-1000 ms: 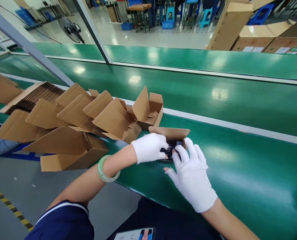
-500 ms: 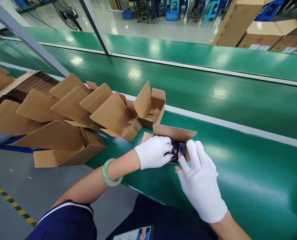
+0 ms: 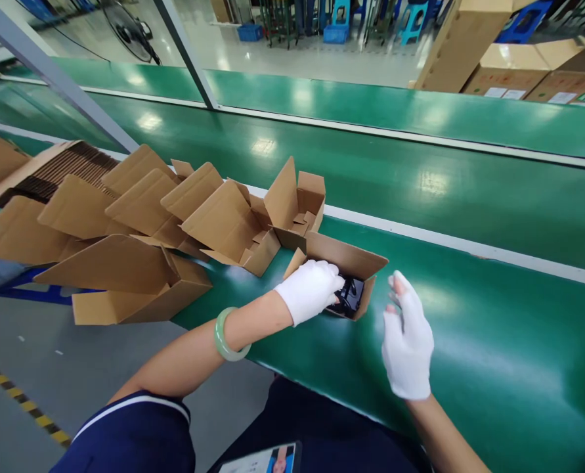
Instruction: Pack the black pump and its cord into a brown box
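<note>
An open cardboard box (image 3: 366,307) stands on the green surface in front of me, its lid flap raised at the back. Inside lies a glossy black item (image 3: 355,294) with what look like black cable loops; its exact kind is unclear. My left hand (image 3: 312,291), in a white glove with bare fingertips, reaches into the box. Its fingers curl down onto the black item, partly hidden, so what they grip cannot be made out. To the right of the box, my right hand (image 3: 408,338), gloved the same way, is raised with thumb and fingers apart and holds nothing.
Several open cardboard boxes (image 3: 230,223) crowd the left side, one (image 3: 142,289) at the near edge. Behind them lies a stack of flat cardboard (image 3: 68,172). A white rail (image 3: 420,238) runs along the back of the work surface (image 3: 494,341), and a grey post (image 3: 186,52) rises beyond.
My right hand has drawn back out of the box, moving right. My left hand has shifted slightly right, still in the box, and more of the black item shows.
</note>
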### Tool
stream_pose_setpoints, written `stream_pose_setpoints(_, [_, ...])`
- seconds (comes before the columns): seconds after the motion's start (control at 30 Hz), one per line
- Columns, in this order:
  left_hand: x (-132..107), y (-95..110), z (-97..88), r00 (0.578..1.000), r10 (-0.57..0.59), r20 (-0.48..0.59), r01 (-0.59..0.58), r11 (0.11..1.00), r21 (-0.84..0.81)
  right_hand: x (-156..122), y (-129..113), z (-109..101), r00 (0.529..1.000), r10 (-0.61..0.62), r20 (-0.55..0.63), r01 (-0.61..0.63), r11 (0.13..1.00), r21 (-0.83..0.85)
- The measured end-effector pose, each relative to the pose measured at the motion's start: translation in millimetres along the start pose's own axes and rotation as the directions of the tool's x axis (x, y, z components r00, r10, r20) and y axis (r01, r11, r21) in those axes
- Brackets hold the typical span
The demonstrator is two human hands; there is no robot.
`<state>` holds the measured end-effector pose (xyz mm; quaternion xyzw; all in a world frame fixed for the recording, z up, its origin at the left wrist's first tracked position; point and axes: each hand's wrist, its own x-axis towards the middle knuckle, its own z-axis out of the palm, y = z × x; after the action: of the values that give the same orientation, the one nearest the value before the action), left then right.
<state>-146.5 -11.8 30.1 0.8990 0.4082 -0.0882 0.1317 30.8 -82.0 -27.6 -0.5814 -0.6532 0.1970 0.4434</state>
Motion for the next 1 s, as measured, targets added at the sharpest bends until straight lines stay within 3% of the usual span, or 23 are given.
stream_pose_setpoints(0.07, [1, 1, 0.8, 1.000, 0.008, -0.012, -0.008, 1.000, 0.003, 9, 3, 11, 0.973, 0.206, 0.104, -0.219, 0.966, 0.134])
stream_pose_setpoints(0.13, [2, 0, 2.9, 0.999, 0.010, -0.038, -0.010, 1.000, -0.009, 19, 0, 24, 0.927, 0.290, 0.237, -0.344, 0.910, 0.232])
stream_pose_setpoints(0.23, [3, -2, 4.8, 0.997, 0.011, -0.077, -0.012, 1.000, -0.019, 26, -11, 41, 0.883, 0.412, 0.223, -0.462, 0.846, 0.266])
stream_pose_setpoints(0.4, [-9, -15, -7.1, 0.985, 0.126, -0.121, -0.153, 0.958, -0.244, 25, -15, 47, 0.857, 0.475, 0.199, -0.514, 0.814, 0.272])
stream_pose_setpoints(0.5, [-32, -25, -14.0, 0.934, 0.150, -0.325, -0.264, 0.901, -0.343, 25, -12, 47, 0.864, 0.464, 0.198, -0.502, 0.829, 0.246])
stream_pose_setpoints(0.53, [-41, -28, -12.7, 0.901, 0.072, -0.427, -0.251, 0.890, -0.380, 26, -11, 47, 0.862, 0.467, 0.198, -0.504, 0.830, 0.238])
stream_pose_setpoints(0.6, [-55, -35, -1.8, 0.792, -0.214, -0.572, -0.147, 0.843, -0.518, 27, -10, 48, 0.850, 0.483, 0.210, -0.523, 0.821, 0.229])
stream_pose_setpoints(0.63, [-60, -39, 8.0, 0.729, -0.374, -0.574, -0.082, 0.784, -0.616, 29, -10, 48, 0.844, 0.489, 0.220, -0.532, 0.816, 0.228])
stream_pose_setpoints(0.67, [-62, -42, 19.9, 0.697, -0.489, -0.524, -0.039, 0.704, -0.709, 31, -9, 48, 0.841, 0.487, 0.237, -0.535, 0.814, 0.227])
stream_pose_setpoints(0.7, [-62, -45, 33.0, 0.701, -0.555, -0.447, -0.017, 0.614, -0.789, 33, -9, 47, 0.841, 0.473, 0.261, -0.530, 0.817, 0.226])
stream_pose_setpoints(0.73, [-59, -47, 46.1, 0.742, -0.566, -0.359, -0.014, 0.522, -0.853, 36, -7, 45, 0.844, 0.450, 0.292, -0.518, 0.825, 0.225])
stream_pose_setpoints(0.83, [-42, -50, 74.3, 0.862, -0.450, -0.233, -0.115, 0.273, -0.955, 47, -2, 40, 0.833, 0.356, 0.423, -0.483, 0.841, 0.244])
stream_pose_setpoints(0.9, [-29, -50, 78.4, 0.907, -0.352, -0.230, -0.186, 0.154, -0.970, 53, 2, 37, 0.806, 0.302, 0.508, -0.488, 0.826, 0.282])
stream_pose_setpoints(1.0, [-18, -47, 72.0, 0.926, -0.294, -0.237, -0.230, 0.059, -0.971, 57, 7, 34, 0.762, 0.259, 0.594, -0.527, 0.780, 0.336])
